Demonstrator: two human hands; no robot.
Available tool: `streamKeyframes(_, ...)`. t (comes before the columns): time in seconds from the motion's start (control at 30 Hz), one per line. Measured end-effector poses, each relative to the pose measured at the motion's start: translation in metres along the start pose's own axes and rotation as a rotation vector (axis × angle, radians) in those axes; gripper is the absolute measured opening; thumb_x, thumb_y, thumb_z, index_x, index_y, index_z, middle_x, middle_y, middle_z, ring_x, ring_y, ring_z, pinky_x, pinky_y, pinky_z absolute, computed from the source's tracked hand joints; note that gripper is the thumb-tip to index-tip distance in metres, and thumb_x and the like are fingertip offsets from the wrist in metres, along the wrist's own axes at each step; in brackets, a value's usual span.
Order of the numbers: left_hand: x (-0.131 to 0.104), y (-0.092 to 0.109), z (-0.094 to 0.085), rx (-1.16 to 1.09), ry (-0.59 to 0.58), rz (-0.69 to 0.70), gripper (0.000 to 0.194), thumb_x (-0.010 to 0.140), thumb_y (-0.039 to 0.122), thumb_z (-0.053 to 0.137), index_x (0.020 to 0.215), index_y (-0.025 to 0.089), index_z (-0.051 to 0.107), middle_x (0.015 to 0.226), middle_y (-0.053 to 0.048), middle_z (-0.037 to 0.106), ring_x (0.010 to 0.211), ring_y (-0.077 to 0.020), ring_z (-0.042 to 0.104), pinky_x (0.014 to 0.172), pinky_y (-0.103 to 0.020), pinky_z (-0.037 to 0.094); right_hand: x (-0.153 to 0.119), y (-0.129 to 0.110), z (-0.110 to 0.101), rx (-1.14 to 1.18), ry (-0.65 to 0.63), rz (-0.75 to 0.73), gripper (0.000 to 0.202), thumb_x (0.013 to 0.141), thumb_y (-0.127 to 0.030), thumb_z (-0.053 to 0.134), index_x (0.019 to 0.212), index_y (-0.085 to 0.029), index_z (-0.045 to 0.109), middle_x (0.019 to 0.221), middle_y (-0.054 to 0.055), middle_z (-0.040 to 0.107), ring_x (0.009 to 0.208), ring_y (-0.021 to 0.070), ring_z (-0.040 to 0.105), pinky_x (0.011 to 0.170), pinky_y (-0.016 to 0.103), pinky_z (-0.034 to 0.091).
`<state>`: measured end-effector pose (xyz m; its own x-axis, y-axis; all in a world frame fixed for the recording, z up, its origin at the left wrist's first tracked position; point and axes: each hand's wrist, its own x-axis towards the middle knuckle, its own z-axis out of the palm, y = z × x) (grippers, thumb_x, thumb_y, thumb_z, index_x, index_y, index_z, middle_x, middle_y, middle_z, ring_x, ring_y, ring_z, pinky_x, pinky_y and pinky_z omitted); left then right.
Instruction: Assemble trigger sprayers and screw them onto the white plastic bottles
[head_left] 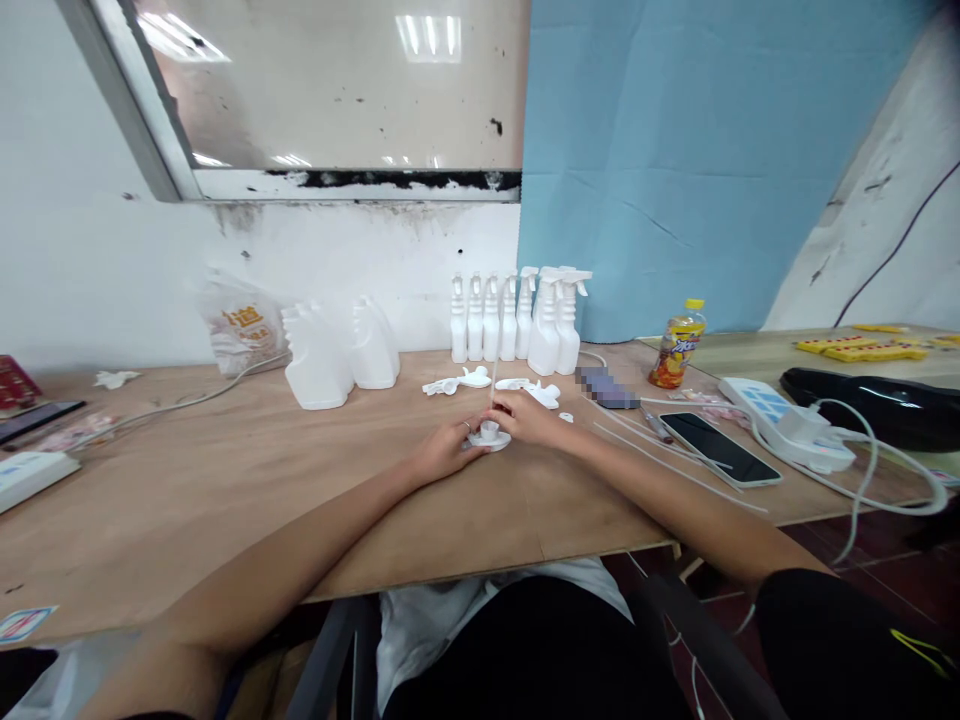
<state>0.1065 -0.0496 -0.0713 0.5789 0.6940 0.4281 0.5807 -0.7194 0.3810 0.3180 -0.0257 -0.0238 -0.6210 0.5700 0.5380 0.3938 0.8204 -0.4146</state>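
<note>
On the wooden table in front of me, my left hand (448, 450) is closed around the side of a white spray trigger head (491, 436), which lies with its round collar facing up. My right hand (520, 416) pinches a thin white dip tube (494, 370) that stands upright over the collar. Whether the tube's lower end sits inside the collar is hidden by my fingers. Just behind my hands lie more loose trigger heads (474, 377), with others (541, 393) to the right. Several loose dip tubes (679, 462) are spread right of my right forearm.
Finished-looking spray bottles (553, 320) stand in a row by the wall. White bottles without heads (315, 360) are at the left. A phone (720, 448), a power strip (787, 425) with cables and a drink bottle (677, 345) occupy the right side. A plastic bag (244, 330) leans at back left.
</note>
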Motion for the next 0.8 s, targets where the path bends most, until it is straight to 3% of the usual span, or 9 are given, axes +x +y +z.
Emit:
streamKeyframes(0.2, 0.002, -0.005, 0.004, -0.073, 0.025, 0.042, 0.031, 0.090, 0.045, 0.061, 0.108, 0.020, 0.063, 0.105, -0.006, 0.068, 0.096, -0.0222, 0.064, 0.086, -0.034, 0.050, 0.002, 0.005, 0.007, -0.013, -0.027, 0.061, 0.028, 0.090, -0.023, 0.057, 0.066, -0.019, 0.043, 0.062, -0.003, 0.048, 0.059, 0.0124, 0.041, 0.058, 0.026, 0.029)
streamKeyframes(0.37, 0.004, -0.004, 0.003, -0.091, 0.034, 0.001, 0.041, 0.087, 0.044, 0.064, 0.121, 0.021, 0.062, 0.102, -0.006, 0.069, 0.087, -0.0205, 0.063, 0.079, -0.032, 0.050, -0.010, 0.015, 0.015, 0.073, 0.007, 0.011, 0.024, 0.097, -0.030, 0.048, 0.076, -0.018, 0.053, 0.072, 0.000, 0.056, 0.068, 0.0148, 0.049, 0.064, 0.027, 0.037)
streamKeyframes(0.43, 0.005, -0.002, 0.000, -0.111, 0.049, -0.049, 0.045, 0.084, 0.042, 0.066, 0.124, 0.021, 0.062, 0.100, -0.004, 0.069, 0.082, -0.0190, 0.062, 0.076, -0.031, 0.050, -0.018, 0.017, 0.016, 0.103, 0.034, 0.009, 0.024, 0.100, -0.033, 0.044, 0.088, -0.018, 0.057, 0.080, 0.002, 0.059, 0.073, 0.0164, 0.053, 0.069, 0.028, 0.041)
streamKeyframes(0.5, 0.005, 0.001, -0.005, -0.140, 0.077, -0.138, 0.046, 0.083, 0.044, 0.067, 0.123, 0.022, 0.064, 0.094, -0.002, 0.070, 0.075, -0.0172, 0.061, 0.072, -0.030, 0.049, -0.024, 0.016, 0.014, 0.117, 0.072, -0.005, 0.023, 0.099, -0.029, 0.044, 0.116, -0.019, 0.056, 0.098, 0.005, 0.062, 0.077, 0.0167, 0.056, 0.073, 0.030, 0.045)
streamKeyframes(0.53, 0.005, 0.003, -0.007, -0.163, 0.094, -0.191, 0.047, 0.083, 0.046, 0.067, 0.122, 0.021, 0.065, 0.092, -0.002, 0.070, 0.072, -0.0163, 0.061, 0.069, -0.029, 0.048, -0.026, 0.014, 0.012, 0.099, 0.078, -0.032, 0.034, 0.096, -0.024, 0.046, 0.130, -0.020, 0.049, 0.110, 0.008, 0.061, 0.080, 0.0171, 0.057, 0.075, 0.031, 0.047)
streamKeyframes(0.63, 0.002, 0.010, -0.011, -0.235, 0.145, -0.317, 0.052, 0.082, 0.053, 0.066, 0.121, 0.019, 0.066, 0.085, -0.001, 0.070, 0.066, -0.0149, 0.059, 0.063, -0.027, 0.047, -0.029, 0.003, 0.005, -0.089, 0.000, -0.191, 0.066, 0.085, -0.012, 0.053, 0.148, -0.025, 0.037, 0.137, 0.012, 0.050, 0.101, 0.0223, 0.058, 0.087, 0.037, 0.048)
streamKeyframes(0.7, 0.001, 0.015, -0.011, -0.251, 0.146, -0.336, 0.055, 0.080, 0.056, 0.067, 0.121, 0.019, 0.067, 0.083, -0.001, 0.071, 0.067, -0.0153, 0.060, 0.063, -0.027, 0.046, -0.027, -0.002, 0.004, -0.266, -0.084, -0.277, 0.068, 0.081, -0.010, 0.056, 0.146, -0.027, 0.043, 0.139, 0.013, 0.048, 0.112, 0.0264, 0.054, 0.093, 0.042, 0.046)
streamKeyframes(0.8, 0.004, 0.015, -0.015, -0.252, 0.158, -0.326, 0.051, 0.080, 0.058, 0.066, 0.115, 0.020, 0.071, 0.085, -0.002, 0.073, 0.070, -0.0166, 0.061, 0.065, -0.028, 0.047, -0.024, 0.001, 0.006, -0.455, -0.094, -0.314, 0.056, 0.084, -0.008, 0.055, 0.138, -0.025, 0.054, 0.127, 0.014, 0.057, 0.108, 0.0274, 0.057, 0.090, 0.044, 0.046)
